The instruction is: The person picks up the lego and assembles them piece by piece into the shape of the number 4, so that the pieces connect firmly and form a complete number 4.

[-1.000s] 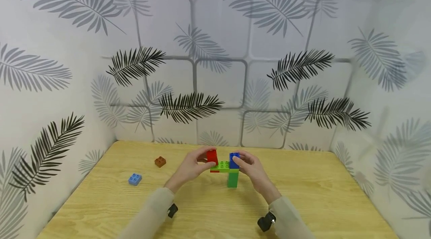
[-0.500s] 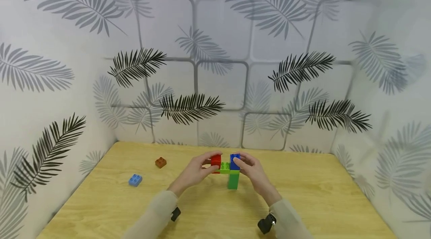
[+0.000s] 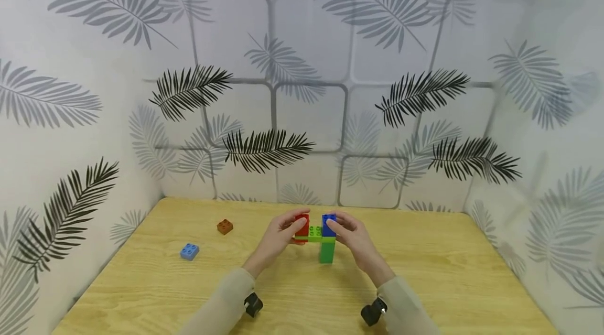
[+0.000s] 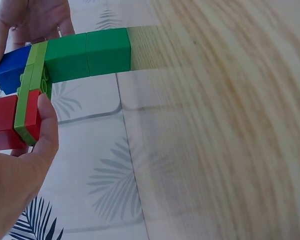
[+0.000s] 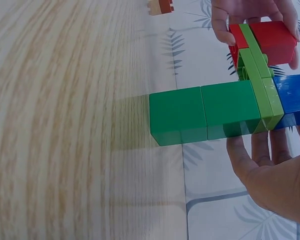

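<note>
A stack of two green building bricks stands upright on the table, with lime-green bricks laid across its top and jutting left. On the right end of the lime layer sits a blue brick, which my right hand pinches between thumb and fingers. A red brick rests on the left end. My left hand holds that end, with a fingertip on a thinner red brick underneath the lime one. Part of the upper red brick is hidden by the left thumb in the head view.
To the left on the wooden table lie a light blue brick and, farther back, a brown brick. A leaf-patterned wall covering rises behind the table and along both sides.
My left hand has moved slightly right with the red brick, which was tilted and now sits upright on the lime end. The left thumb has shifted higher. My right hand has stayed put.
</note>
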Demonstrator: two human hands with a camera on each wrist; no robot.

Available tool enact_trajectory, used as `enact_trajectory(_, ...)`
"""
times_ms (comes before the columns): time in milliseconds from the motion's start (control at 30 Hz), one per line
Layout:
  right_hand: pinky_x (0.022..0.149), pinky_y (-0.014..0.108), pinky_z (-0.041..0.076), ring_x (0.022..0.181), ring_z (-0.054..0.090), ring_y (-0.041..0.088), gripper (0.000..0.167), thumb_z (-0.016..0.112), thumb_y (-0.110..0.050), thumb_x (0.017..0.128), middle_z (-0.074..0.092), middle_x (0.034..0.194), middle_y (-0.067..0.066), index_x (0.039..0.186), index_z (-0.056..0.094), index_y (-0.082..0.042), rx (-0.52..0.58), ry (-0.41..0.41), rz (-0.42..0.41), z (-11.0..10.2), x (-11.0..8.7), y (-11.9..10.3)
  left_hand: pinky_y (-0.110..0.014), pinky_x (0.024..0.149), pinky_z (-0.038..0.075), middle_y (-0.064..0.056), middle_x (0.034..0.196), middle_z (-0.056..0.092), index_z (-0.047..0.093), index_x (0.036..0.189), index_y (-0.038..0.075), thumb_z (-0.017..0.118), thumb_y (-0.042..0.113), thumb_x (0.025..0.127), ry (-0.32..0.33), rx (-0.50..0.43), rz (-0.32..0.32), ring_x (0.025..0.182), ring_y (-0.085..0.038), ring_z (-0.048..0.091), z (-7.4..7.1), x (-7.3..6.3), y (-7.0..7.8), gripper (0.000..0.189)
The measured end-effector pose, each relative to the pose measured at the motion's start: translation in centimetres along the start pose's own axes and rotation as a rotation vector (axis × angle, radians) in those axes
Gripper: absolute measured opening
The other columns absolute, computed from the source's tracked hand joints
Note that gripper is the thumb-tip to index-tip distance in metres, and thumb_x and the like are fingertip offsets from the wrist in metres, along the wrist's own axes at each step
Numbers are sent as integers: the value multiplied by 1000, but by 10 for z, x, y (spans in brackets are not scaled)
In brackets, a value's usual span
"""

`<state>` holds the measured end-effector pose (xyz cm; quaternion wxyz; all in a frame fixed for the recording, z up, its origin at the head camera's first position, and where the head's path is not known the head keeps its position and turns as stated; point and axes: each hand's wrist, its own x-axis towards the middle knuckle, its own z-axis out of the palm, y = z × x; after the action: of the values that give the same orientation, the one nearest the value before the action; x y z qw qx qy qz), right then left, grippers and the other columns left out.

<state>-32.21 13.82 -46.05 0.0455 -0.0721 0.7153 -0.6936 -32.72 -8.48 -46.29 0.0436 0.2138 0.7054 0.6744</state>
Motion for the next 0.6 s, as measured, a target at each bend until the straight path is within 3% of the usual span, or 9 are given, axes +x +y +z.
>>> enact_trajectory(233,103,44,48,113,61,27,46,64,-29,96,62,120,9,136,57,-7,6,11,-5,2,-1,1,-48,78,59,-22,119,60,60,134,11,56,26,101,22,-24,-22,94,-25,67,1,0,2,36)
enact_trajectory(400,104,45,47,114,60,27,49,65,-32,95,62,121,9,137,56,-7,1,16,-6,2,-1,3,-50,78,58,-25,123,58,62,132,9,58,23,100,32,-40,-31,95,-24,67,-1,0,2,35)
enact_trajectory(600,105,46,46,107,62,19,50,65,-34,95,62,123,10,136,56,-7,-3,14,-18,1,-1,1,-51,82,57,-24,124,59,60,135,13,61,28,98,-8,-31,-16,98,-24,67,-4,1,1,40)
